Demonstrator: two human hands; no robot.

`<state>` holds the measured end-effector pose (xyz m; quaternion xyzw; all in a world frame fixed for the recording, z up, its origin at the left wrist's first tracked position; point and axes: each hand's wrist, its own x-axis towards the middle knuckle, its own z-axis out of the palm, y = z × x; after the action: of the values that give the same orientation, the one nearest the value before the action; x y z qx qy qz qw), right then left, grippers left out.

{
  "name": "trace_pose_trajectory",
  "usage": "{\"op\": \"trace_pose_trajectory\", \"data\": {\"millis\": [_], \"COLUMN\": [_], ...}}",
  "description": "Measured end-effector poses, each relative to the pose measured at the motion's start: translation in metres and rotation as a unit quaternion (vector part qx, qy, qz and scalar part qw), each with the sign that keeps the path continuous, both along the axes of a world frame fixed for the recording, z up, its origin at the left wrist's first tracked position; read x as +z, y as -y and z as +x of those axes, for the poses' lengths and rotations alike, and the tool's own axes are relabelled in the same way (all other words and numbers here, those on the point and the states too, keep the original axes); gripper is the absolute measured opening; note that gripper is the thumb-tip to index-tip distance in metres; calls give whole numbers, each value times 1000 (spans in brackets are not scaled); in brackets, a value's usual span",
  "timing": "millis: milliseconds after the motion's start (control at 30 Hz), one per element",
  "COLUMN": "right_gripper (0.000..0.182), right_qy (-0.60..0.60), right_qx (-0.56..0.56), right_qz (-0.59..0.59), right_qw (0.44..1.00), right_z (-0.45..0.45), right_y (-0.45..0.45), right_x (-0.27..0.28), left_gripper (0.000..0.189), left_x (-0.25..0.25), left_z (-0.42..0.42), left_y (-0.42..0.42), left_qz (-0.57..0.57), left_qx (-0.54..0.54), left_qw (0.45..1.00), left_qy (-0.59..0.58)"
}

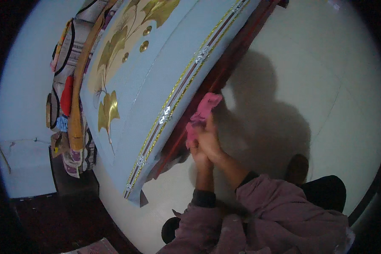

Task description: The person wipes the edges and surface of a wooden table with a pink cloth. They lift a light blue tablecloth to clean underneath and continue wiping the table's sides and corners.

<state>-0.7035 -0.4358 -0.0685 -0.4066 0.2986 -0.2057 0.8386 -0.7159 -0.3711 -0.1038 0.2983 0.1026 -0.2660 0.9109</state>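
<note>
A pink cloth point(208, 104) is bunched up beside the long edge of the table. My right hand point(210, 138) grips it, its fingers blurred. Close against that hand, my left hand point(200, 154) also has hold of the cloth's lower part; the fingers are partly hidden. Both hands are just off a dark red strip point(206, 90) that runs below the table cover's border. The pale cover point(149, 92) is printed with gold ginkgo leaves point(109, 109) and edged with gold and silver trim point(184, 87).
Beyond the table stands a seat with a wooden rail point(80, 76), patterned cushions point(77, 47) and a red item point(67, 95). Pale floor point(330, 95) bears my shadow. A dark brown surface point(66, 219) lies at lower left. One shoe point(297, 168) shows near my right sleeve.
</note>
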Motion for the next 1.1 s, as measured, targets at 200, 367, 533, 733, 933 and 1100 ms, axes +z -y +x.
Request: {"op": "trace_pose_trajectory", "data": {"millis": [200,367,533,733,933,1100], "right_gripper": [56,64,57,60,59,55], "right_qy": [25,54,-42,-24,-7,1], "right_qx": [4,112,55,14,-2,-9], "right_qz": [79,-9,-74,-93,-83,-238], "right_qw": [997,992,995,995,997,971], "right_z": [-5,-17,-13,-3,-5,-17], "right_y": [-76,-91,-84,-30,-43,-98], "right_x": [-26,-21,-15,-21,-6,-39], "left_gripper": [42,42,42,43,43,43], "left_x": [-5,-9,2,7,-13,-33], "left_z": [-15,-24,-7,-5,9,3], "left_y": [-40,-55,-47,-18,-54,-75], "left_qz": [55,75,108,203,597,555], "left_qx": [52,68,44,-11,-193,-171], "left_qw": [997,995,993,979,762,800], "left_qy": [-17,-22,9,28,162,149]}}
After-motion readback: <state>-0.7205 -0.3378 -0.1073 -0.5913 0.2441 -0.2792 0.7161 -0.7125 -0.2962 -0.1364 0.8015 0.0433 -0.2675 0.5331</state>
